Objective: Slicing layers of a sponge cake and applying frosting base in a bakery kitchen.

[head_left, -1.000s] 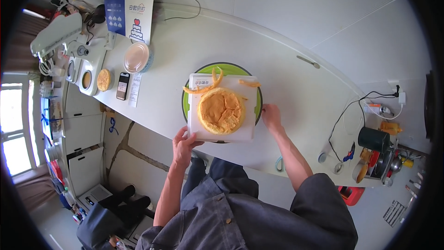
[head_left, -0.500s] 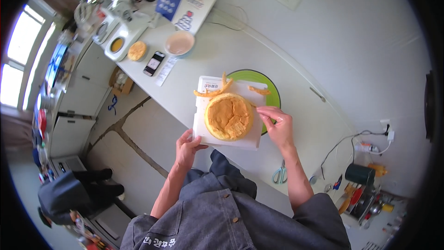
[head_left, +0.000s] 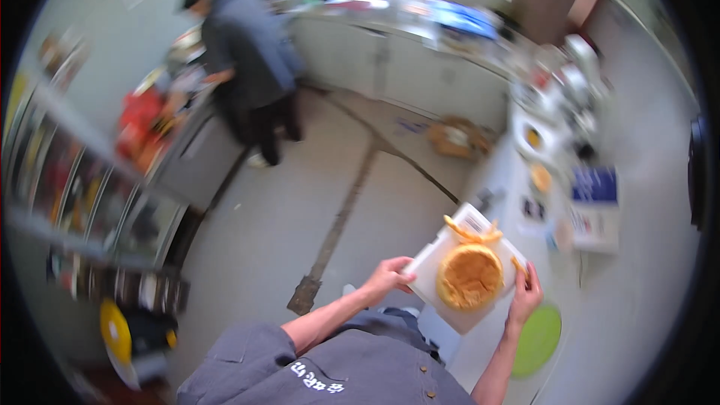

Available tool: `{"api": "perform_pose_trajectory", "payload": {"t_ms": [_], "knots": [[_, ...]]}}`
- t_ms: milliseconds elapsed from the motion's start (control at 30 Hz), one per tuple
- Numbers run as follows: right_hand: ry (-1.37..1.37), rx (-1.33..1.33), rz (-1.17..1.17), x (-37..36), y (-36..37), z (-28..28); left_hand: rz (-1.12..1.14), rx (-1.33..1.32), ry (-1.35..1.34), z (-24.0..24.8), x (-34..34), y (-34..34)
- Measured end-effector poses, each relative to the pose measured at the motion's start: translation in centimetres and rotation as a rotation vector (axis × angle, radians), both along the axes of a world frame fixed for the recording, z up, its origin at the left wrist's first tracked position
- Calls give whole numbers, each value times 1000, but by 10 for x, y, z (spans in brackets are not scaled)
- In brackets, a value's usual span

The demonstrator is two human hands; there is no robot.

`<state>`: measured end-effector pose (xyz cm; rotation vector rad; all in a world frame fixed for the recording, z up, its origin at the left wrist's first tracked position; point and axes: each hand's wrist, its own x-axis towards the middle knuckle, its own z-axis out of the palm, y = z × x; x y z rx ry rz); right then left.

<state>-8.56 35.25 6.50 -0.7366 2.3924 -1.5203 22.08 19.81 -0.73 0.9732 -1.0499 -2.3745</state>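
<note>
A round golden sponge cake (head_left: 470,276) with a cracked, sunken top rests on a white board (head_left: 427,277). Strips of crust (head_left: 474,237) lie along the board's far side. Another small strip (head_left: 517,264) is at its right corner. My left hand (head_left: 388,276) grips the board's left edge, thumb on top. At the opposite edge my right hand (head_left: 527,296) has its fingers closed right beside the small strip; whether they pinch the strip or the board is blurred. Below the right hand, a round green mat (head_left: 538,339) lies on the counter.
The white counter (head_left: 517,236) runs along my right with a blurred phone (head_left: 534,208), a small round cake (head_left: 540,177), a blue-and-white box (head_left: 596,187) and a stand mixer (head_left: 581,67). A person (head_left: 251,52) stands at a far-left worktop. A cardboard box (head_left: 457,137) sits on the floor.
My view has swung left, bringing the person and the floor into sight. The board with the cake is now off the green mat's side, and my right hand has moved from beside the cake to the board's edge.
</note>
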Motion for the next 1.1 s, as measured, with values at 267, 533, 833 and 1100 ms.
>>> {"api": "perform_pose_trajectory", "payload": {"t_ms": [267, 533, 833, 1100], "knots": [[-17, 4, 629, 39, -172, 21, 568, -53, 11, 17, 44, 19], [-289, 164, 1247, 186, -296, 46, 1323, 155, -56, 61, 108, 77], [-765, 527, 1685, 384, -302, 27, 1979, 175, -44, 95, 196, 117], [-1068, 1095, 1897, 550, -278, 35, 2386, 175, -49, 112, 265, 159]]}}
